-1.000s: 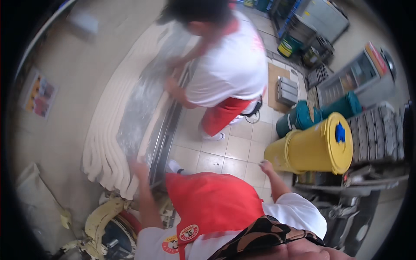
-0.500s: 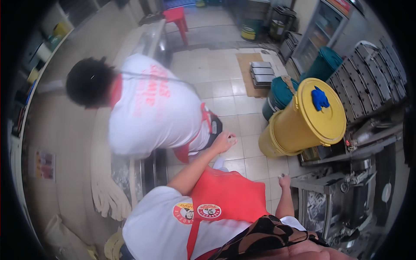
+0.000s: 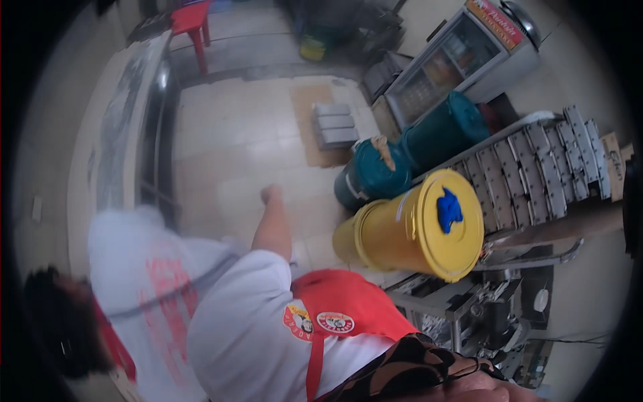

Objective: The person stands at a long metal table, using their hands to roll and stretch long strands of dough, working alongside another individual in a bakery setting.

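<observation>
My left hand [image 3: 270, 194] reaches forward over the tiled floor at mid view, away from any surface. Its fingers are smeared by motion, and I make out nothing held in it. My right hand is out of view, somewhere beyond the red apron [image 3: 351, 301] on my front. To the right of my left hand, a stride or so off, stands a tall yellow lidded drum [image 3: 395, 231] with a crumpled blue cloth [image 3: 449, 210] on its lid. A co-worker in a white shirt [image 3: 161, 281] is close by my left shoulder.
Teal lidded bins [image 3: 382, 171] stand beyond the yellow drum. Stacked metal pans [image 3: 336, 126] rest on cardboard [image 3: 305, 114] on the floor. More metal pans [image 3: 529, 174] are stacked at right, near a glass-door fridge [image 3: 442, 67]. A long worktable [image 3: 114, 134] runs along the left; a red stool [image 3: 192, 27] stands far back.
The view has swung right and I have moved forward past the co-worker, who is now lower left. My left arm has lowered and points ahead; my right hand has left the view.
</observation>
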### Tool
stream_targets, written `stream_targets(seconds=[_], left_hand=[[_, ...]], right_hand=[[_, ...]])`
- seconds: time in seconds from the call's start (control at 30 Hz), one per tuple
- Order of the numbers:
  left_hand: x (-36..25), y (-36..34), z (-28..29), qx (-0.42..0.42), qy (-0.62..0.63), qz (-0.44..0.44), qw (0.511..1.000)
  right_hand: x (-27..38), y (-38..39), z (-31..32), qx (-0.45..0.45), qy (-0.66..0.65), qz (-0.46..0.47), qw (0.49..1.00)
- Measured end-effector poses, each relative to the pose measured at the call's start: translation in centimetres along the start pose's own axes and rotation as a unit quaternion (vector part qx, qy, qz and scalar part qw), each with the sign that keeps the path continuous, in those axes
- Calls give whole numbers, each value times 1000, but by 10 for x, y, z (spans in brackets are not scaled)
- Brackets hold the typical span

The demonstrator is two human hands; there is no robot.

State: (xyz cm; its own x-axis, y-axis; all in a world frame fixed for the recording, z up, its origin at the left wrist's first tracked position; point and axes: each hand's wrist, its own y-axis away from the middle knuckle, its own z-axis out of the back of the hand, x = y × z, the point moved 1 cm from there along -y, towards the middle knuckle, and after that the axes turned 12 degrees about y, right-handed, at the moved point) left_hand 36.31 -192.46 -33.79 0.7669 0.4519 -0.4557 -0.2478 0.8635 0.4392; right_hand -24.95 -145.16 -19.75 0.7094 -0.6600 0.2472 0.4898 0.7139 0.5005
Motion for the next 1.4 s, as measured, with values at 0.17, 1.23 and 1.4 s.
stream_targets(seconds=[0.17,1.23,1.4], left_hand=[[12,-69,-22,54,-85,-38,994],[196,-159,238,-254,508,492,660],[215,-355,298,-225,561,449,658]], right_hand=[[139,-28,-18,78,-9,-41,996],[1380,-675,3,90,-35,544,833],[1509,-714,-15,0,86,657,749]])
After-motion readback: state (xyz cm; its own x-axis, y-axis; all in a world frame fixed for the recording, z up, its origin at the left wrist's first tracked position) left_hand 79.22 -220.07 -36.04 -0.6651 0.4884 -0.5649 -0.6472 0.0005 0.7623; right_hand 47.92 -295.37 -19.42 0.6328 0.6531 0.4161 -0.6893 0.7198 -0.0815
